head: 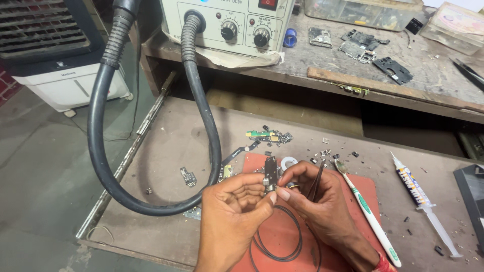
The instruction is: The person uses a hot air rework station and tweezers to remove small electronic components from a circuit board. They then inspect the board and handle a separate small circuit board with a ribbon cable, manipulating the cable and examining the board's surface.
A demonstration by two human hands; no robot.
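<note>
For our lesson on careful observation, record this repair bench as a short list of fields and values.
Left hand: pinches a small dark circuit board, held upright
Right hand: touches the board's lower end, tweezers tucked in its grip
Under the hands: red mat with black wire loops
Right of the mat: toothbrush, syringe tube
Left: black hose from a hot-air station

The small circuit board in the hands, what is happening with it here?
A person holds a small dark circuit board upright between the fingertips of both hands, the left hand and the right hand, over a red mat. The right hand also keeps tweezers tucked in its grip. A toothbrush, a syringe tube and loose board parts lie around, and a black hose loops nearby.
</note>
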